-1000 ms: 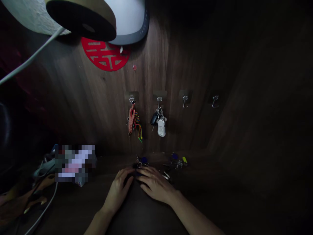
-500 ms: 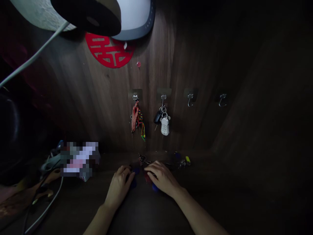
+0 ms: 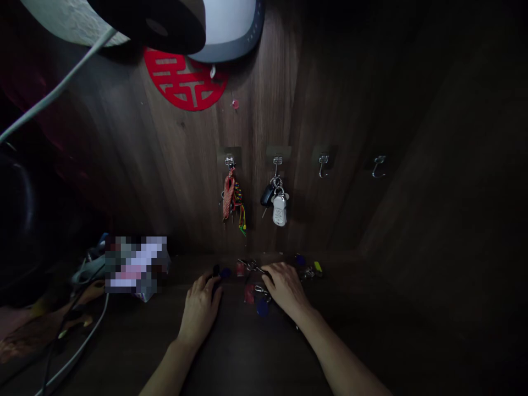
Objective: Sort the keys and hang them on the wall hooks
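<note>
My left hand (image 3: 200,303) rests low over the shelf, its thumb apart from its bent fingers. Beside its fingertips lie a small black piece (image 3: 215,270) and a blue tag (image 3: 225,273). My right hand (image 3: 286,285) is palm down, thumb and forefinger apart, with fingertips touching or close to a bunch of keys (image 3: 251,265). A red tag (image 3: 240,269) lies at that bunch's left end. Between the hands, nearer me, are another red tag (image 3: 249,293), a metal clip (image 3: 260,290) and a round blue tag (image 3: 263,307). What lies beneath my right palm is hidden.
On the wooden back panel hang a corded key bunch (image 3: 229,198) and car keys (image 3: 279,210); two bare hooks (image 3: 323,165) are to their right. A yellow tag (image 3: 317,268) lies right of my hand. A blurred box (image 3: 140,269) and a cable (image 3: 88,341) are left.
My right hand has shifted right and slightly away from me, uncovering the red tags, the clip and the blue tag. My left hand has moved only a little; a blue piece by its thumb is gone.
</note>
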`<state>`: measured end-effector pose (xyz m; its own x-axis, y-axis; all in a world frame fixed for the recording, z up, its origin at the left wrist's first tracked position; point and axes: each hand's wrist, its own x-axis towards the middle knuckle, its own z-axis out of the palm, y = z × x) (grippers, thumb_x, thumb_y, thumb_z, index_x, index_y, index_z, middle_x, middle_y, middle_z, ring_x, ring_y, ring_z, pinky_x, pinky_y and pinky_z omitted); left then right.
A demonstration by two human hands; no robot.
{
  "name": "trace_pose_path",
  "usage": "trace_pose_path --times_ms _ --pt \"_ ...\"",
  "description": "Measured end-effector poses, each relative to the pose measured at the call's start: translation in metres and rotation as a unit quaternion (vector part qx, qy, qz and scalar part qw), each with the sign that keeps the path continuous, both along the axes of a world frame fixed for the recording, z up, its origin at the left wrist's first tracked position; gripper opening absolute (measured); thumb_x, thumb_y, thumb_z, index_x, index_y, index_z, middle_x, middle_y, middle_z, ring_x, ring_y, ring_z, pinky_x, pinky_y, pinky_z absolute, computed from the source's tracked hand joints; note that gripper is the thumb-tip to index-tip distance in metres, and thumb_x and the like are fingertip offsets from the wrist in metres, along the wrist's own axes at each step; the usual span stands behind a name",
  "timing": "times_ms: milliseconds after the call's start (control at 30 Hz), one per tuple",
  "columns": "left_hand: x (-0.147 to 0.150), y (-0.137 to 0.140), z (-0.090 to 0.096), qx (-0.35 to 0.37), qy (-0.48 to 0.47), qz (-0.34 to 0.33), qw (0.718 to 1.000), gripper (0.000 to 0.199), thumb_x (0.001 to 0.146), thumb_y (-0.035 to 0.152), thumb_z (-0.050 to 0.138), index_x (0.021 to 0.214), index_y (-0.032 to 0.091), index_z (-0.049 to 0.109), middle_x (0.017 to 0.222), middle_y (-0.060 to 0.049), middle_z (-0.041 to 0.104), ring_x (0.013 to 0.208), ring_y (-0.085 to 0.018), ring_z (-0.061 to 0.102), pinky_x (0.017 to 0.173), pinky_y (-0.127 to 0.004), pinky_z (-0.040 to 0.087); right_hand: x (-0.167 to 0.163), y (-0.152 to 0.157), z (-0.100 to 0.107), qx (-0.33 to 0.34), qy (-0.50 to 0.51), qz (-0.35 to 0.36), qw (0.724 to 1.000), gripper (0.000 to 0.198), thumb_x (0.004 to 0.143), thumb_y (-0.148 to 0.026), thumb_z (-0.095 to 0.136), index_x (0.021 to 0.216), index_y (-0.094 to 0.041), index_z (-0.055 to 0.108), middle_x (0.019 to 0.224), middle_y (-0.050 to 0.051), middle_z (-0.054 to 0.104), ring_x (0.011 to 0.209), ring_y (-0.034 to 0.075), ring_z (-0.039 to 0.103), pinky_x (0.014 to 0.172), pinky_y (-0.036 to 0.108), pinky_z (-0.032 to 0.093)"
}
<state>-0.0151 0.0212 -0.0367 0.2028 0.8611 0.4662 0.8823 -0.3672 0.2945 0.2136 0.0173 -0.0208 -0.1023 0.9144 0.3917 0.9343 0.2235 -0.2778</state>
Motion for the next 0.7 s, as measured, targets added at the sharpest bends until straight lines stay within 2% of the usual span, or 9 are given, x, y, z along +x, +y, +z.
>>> trace_pose_path --times_ms 167,267,467,567,700 --pt "-0.001 0.0 -0.003 0.018 0.008 0.014 1.0 0.027 0.085 0.027 0.047 0.109 0.019 0.058 0.115 -0.011 0.057 0.105 -0.028 0.054 0.081 -0.043 0.049 0.013 0.004 -0.001 0.004 -0.026 -0.034 0.999 0.02 0.086 -0.022 0.046 0.08 -0.022 0.065 0.084 0.004 0.067 0.089 0.021 0.054 0.084 0.034 0.033" --pt "-0.002 0.001 -0.003 0.033 -0.016 -0.002 0.999 0.03 0.086 0.025 0.046 0.114 0.02 0.055 0.12 -0.011 0.054 0.109 -0.027 0.052 0.084 -0.043 0.048 0.023 0.006 0.002 -0.002 -0.028 -0.052 0.998 0.021 0.086 -0.022 0.046 0.08 -0.023 0.066 0.085 0.003 0.067 0.09 0.02 0.054 0.083 0.032 0.033" --pt "0.0 -0.007 0.007 0.037 -0.024 -0.135 0.99 0.033 0.087 0.02 0.044 0.118 0.027 0.053 0.122 -0.006 0.055 0.112 -0.023 0.052 0.092 -0.042 0.045 0.055 0.01 0.015 -0.034 -0.006 -0.164 0.986 0.023 0.087 -0.022 0.043 0.091 -0.026 0.065 0.098 0.002 0.067 0.094 0.02 0.055 0.078 0.03 0.034" --pt "0.007 -0.015 0.015 0.016 0.001 -0.208 0.978 0.035 0.087 0.017 0.044 0.119 0.029 0.054 0.125 -0.004 0.055 0.116 -0.021 0.05 0.096 -0.041 0.043 0.073 0.01 0.017 -0.05 0.013 -0.208 0.977 0.025 0.087 -0.02 0.042 0.096 -0.027 0.064 0.103 0.002 0.066 0.097 0.021 0.055 0.077 0.031 0.036" --pt "0.018 -0.027 0.025 -0.029 0.039 -0.297 0.954 0.042 0.087 0.019 0.047 0.127 0.032 0.046 0.133 -0.003 0.05 0.124 -0.022 0.043 0.1 -0.043 0.04 0.09 0.009 0.012 -0.078 0.036 -0.253 0.964 0.027 0.086 -0.019 0.041 0.099 -0.027 0.063 0.104 0.003 0.066 0.096 0.023 0.056 0.075 0.032 0.038"
